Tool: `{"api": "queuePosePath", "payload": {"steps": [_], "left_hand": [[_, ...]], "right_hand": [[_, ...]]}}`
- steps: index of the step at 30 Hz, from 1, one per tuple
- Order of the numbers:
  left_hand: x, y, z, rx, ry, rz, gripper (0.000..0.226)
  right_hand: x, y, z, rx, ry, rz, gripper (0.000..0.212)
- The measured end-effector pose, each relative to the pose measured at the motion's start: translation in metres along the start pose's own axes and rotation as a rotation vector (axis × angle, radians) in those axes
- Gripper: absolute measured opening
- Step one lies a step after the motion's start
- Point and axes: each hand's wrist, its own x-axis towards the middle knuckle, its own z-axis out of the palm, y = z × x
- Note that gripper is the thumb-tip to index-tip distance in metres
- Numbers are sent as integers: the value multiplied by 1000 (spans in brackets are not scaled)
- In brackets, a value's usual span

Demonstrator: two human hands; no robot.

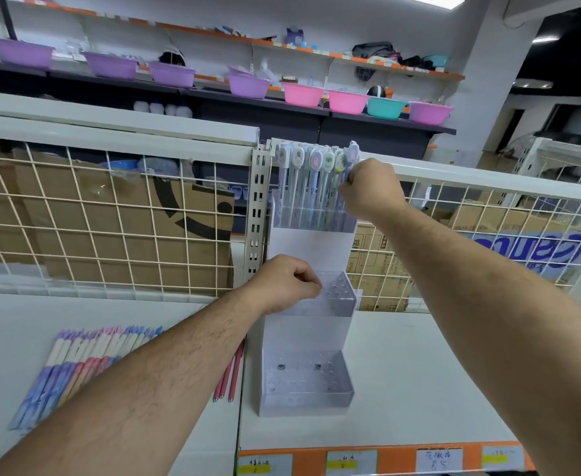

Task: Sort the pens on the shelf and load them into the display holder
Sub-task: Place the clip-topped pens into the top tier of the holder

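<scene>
Head view: fingers of the right hand [371, 190] pinch a pen [352, 154] in the crowded top tier of the display holder [306, 396], the left hand [283, 285] gripping its middle tier; a skewed push could topple neighbouring pens [311, 176]

Bright, even ceiling light [429, 0], soft shadows, slightly soft focus, edges bowed by wide-angle distortion.

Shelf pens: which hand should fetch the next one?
Likely left. The left hand grips the middle tier of the holder, and the shelf pens lie on the left by its forearm. The right hand is up at the top tier, pinching a pen.
</scene>
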Motion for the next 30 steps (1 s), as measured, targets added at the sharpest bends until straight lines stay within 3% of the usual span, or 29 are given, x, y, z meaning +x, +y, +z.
{"api": "queuePosePath", "payload": {"steps": [9,17,21,26,30], "left_hand": [[-1,-1,1,23,23,2,6],[-1,4,2,60,13,13,3],[-1,10,4,123,5,18,4],[-1,18,5,287,46,47,7],[-3,20,4,374,89,61,11]], "right_hand": [[0,8,13,-40,-27,39,33],[-34,21,18,89,-14,-5,16],[-55,39,26,47,-92,-76,23],[-66,55,28,108,-191,-137,8],[-71,66,33,167,-227,-152,8]]}}
